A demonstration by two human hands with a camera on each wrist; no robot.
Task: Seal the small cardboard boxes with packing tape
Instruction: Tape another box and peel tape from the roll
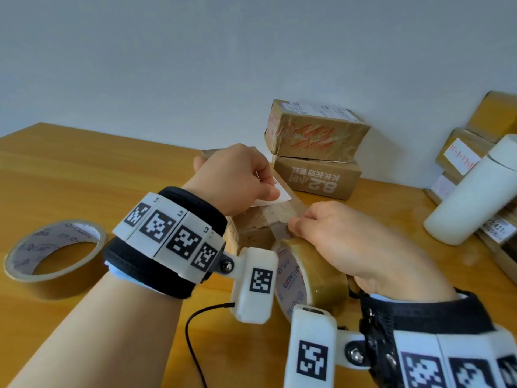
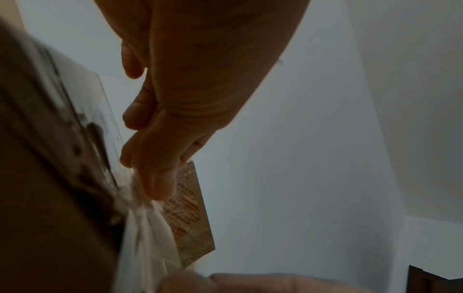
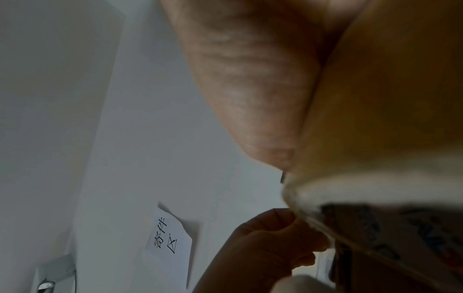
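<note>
A small cardboard box [image 1: 251, 228] with a white label [image 1: 275, 191] stands tilted at the table's middle. My left hand [image 1: 240, 175] grips its top from above, fingers curled over the far side and thumb on the label. My right hand [image 1: 330, 231] holds a brown packing tape roll [image 1: 313, 275] just right of the box. A clear strip of tape [image 1: 282, 217] runs from the roll onto the box, with the right fingertips on it. In the left wrist view the fingers [image 2: 155, 168] lie along the box [image 2: 50, 188] above the crumpled strip [image 2: 145, 237]. The right wrist view is filled by the roll [image 3: 388, 99].
A second tape roll [image 1: 56, 256] lies flat at the left. Two taped boxes [image 1: 313, 147] are stacked against the wall behind. A white bottle [image 1: 475, 191] and more boxes [image 1: 464, 152] crowd the right edge. A black cable [image 1: 195, 331] trails near the front.
</note>
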